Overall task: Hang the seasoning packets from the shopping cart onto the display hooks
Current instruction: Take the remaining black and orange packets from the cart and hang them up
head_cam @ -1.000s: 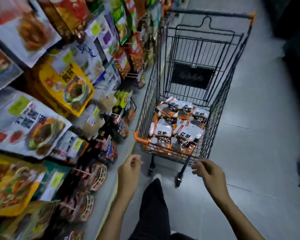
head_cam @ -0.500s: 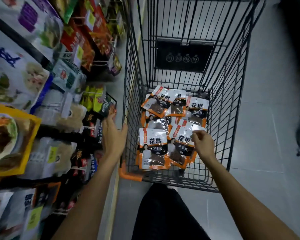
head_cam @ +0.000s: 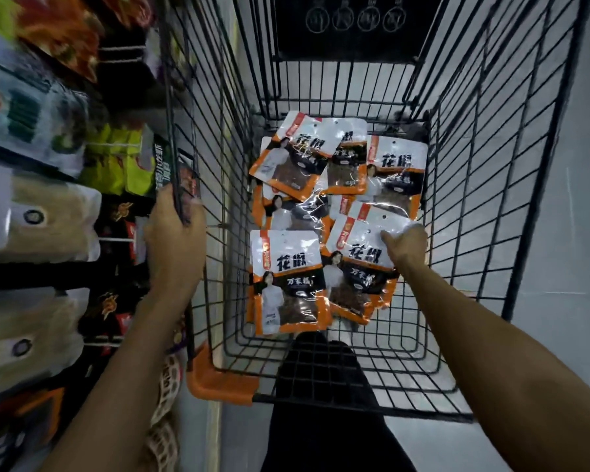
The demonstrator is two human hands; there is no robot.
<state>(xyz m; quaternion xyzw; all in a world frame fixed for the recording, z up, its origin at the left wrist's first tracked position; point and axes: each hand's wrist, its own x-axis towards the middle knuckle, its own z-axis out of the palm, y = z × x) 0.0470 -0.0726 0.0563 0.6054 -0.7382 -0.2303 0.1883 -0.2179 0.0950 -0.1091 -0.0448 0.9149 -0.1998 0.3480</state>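
Observation:
Several orange-and-white seasoning packets lie flat in the bottom of the black wire shopping cart. My right hand reaches down into the cart, and its fingers pinch the upper right corner of the near-right seasoning packet. Beside it on the left lies another packet, face up. My left hand is closed around the cart's upper left rim. The display hooks on the left are mostly covered by hanging bags.
Shelving on the left carries hanging snack and seasoning bags, blurred by motion. An orange bumper caps the cart's near left corner. My dark trouser leg shows through the cart's mesh. Grey floor lies to the right.
The view has moved closer over the cart. My left hand went from the shelf side to gripping the cart rim. My right hand has reached deeper and closed on a packet's corner.

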